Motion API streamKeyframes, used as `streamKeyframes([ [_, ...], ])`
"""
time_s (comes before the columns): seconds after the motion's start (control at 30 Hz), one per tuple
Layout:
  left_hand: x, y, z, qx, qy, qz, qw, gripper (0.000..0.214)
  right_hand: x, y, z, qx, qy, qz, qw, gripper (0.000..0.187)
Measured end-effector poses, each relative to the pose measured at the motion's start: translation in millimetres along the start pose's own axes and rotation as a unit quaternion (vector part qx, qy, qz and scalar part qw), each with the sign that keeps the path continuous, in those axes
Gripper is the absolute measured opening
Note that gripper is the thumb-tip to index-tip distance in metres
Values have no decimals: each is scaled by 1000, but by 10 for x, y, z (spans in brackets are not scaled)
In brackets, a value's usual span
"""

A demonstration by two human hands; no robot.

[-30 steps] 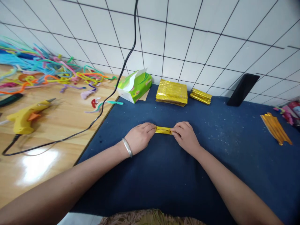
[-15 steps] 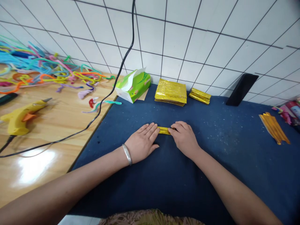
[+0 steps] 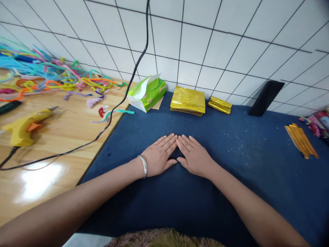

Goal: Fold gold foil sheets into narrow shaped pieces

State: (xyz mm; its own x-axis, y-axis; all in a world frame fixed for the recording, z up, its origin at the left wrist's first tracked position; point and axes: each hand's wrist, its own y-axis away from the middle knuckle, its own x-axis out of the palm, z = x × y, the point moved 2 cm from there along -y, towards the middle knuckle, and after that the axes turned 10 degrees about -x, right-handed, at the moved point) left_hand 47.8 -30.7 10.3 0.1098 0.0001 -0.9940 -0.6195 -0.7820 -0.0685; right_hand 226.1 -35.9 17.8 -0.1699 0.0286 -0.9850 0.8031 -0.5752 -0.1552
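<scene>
My left hand (image 3: 160, 154) and my right hand (image 3: 192, 154) lie flat, side by side, on the blue mat (image 3: 231, 164), with fingers stretched out and fingertips nearly touching. The folded gold foil strip seen earlier is hidden under them. A silver bangle (image 3: 143, 166) sits on my left wrist. Behind the hands, near the wall, lies a stack of gold foil sheets (image 3: 188, 100), with a smaller pile of folded gold strips (image 3: 220, 105) to its right.
Further gold strips (image 3: 301, 140) lie at the mat's right. A green tissue box (image 3: 147, 93) stands at the back left. On the wooden table (image 3: 51, 137) are a yellow glue gun (image 3: 24, 125), its black cable (image 3: 113, 109) and many coloured pipe cleaners (image 3: 46, 75). A dark phone (image 3: 264, 97) leans against the tiled wall.
Both hands went from pinching the ends of the gold strip to lying flat over it, moving together until the strip is covered.
</scene>
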Motion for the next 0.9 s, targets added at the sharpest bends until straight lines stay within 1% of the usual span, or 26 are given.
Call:
streamKeyframes([
  [0.07, 0, 0, 6, 0, 0, 1, 1000, 69, -5, 6, 36, 9, -1, 13, 1000, 61],
  [0.13, -4, 2, 22, 0, 0, 1, 1000, 67, -7, 33, 40, 20, 2, 19, 1000, 61],
  [0.27, -21, -1, 102, 9, 2, -13, 1000, 53, -37, 134, -79, 33, 5, 18, 999, 56],
  [0.33, -24, -9, 173, 20, 5, -23, 1000, 47, -69, 187, -186, 16, -1, 27, 1000, 50],
  [0.43, -15, -25, 300, 42, 18, -39, 998, 43, -115, 244, -349, -18, -21, 45, 999, 47],
  [0.53, -4, -27, 399, 73, 46, -62, 994, 44, -139, 257, -442, -32, -34, 38, 998, 45],
  [0.67, -11, -6, 434, 91, 62, -103, 989, 41, -134, 224, -417, -29, -20, 22, 999, 41],
  [0.77, -14, -5, 423, 83, 59, -113, 988, 37, -133, 197, -356, -21, -5, -2, 1000, 38],
  [0.9, -13, -41, 428, 43, 92, -127, 987, 33, -147, 177, -309, -8, -1, -48, 999, 32],
])
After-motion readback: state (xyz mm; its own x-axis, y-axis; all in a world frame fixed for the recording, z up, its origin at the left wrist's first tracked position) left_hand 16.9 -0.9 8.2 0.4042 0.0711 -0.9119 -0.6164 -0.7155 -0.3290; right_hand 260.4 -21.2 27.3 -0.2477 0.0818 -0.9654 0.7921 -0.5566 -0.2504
